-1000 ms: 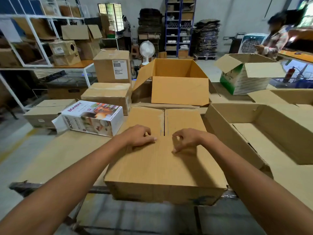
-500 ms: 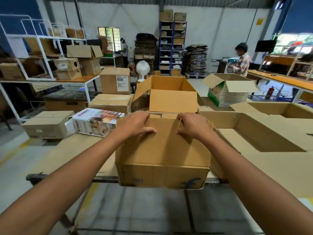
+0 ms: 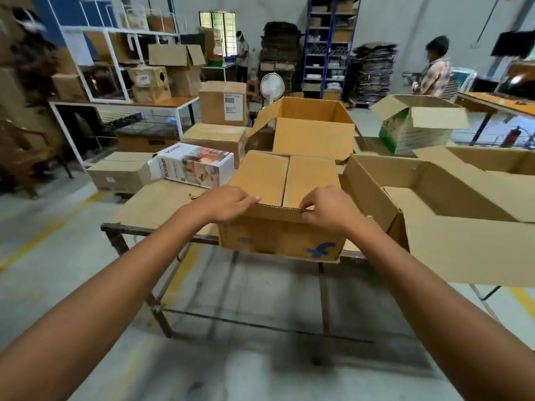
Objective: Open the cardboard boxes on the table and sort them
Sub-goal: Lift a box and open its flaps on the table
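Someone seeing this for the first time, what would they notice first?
Dead centre, the left hand and right hand grip the near top edge of a brown cardboard box with a blue logo, at the front edge of the table. Left of it, a white printed carton lies on its side. Behind it stands a large open box.

A shut box [image 3: 283,180] sits at the front edge of the surface [image 3: 156,204]. The left hand [image 3: 228,204] and the right hand [image 3: 330,209] hold its near top edge, side by side. An open box [image 3: 312,137] stands right behind it. A small box [image 3: 197,164] lies on its side to the left. A wide box [image 3: 434,209] sits just to the right.
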`<state>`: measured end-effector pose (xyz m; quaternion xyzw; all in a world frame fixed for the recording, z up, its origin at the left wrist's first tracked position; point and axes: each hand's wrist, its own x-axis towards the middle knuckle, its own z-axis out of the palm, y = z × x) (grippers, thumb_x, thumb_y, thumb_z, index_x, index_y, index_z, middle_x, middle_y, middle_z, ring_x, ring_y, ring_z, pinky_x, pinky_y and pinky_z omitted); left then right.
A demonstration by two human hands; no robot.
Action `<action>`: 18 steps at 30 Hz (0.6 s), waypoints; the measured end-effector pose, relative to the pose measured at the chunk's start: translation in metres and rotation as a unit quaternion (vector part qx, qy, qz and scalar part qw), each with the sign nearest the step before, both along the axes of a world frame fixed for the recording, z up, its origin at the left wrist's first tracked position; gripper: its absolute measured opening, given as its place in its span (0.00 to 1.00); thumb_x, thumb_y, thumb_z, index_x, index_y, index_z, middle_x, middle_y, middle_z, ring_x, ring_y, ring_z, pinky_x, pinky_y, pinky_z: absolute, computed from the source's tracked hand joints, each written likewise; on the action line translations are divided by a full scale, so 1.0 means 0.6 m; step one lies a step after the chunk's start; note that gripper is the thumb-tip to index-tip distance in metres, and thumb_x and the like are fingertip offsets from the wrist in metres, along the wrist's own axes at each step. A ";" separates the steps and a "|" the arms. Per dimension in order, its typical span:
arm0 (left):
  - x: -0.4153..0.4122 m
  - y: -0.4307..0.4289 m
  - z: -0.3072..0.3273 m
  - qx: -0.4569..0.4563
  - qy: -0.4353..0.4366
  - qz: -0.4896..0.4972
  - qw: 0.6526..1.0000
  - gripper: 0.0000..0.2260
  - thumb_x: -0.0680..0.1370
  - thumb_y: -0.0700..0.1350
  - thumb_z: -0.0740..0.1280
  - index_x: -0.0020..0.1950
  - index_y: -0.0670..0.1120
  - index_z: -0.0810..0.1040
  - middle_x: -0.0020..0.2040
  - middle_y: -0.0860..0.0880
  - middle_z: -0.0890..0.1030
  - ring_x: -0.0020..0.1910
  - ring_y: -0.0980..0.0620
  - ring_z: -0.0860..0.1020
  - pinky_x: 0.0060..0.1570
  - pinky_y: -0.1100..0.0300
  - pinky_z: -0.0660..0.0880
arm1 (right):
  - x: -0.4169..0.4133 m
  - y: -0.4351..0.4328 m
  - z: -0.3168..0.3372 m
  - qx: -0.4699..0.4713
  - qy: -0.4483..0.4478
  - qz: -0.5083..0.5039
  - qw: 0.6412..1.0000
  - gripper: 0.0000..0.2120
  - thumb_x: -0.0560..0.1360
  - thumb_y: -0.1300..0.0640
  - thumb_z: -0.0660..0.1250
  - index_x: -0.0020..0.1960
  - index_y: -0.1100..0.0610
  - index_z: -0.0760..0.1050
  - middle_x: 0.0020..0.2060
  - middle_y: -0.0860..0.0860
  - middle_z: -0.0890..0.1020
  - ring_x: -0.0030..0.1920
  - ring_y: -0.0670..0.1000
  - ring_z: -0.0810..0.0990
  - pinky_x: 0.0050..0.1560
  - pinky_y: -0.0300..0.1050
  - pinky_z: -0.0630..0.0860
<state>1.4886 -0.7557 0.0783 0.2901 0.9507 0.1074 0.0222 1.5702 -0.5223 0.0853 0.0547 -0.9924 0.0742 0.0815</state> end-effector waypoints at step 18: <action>-0.074 0.058 -0.262 0.116 0.117 0.012 0.986 0.14 0.80 0.47 0.64 0.61 0.42 0.77 0.58 0.42 0.75 0.58 0.42 0.73 0.58 0.51 0.70 | -0.028 0.015 -0.221 0.005 -0.070 -0.028 0.997 0.31 0.77 0.41 0.65 0.76 0.49 0.63 0.78 0.56 0.59 0.75 0.61 0.61 0.69 0.62 0.68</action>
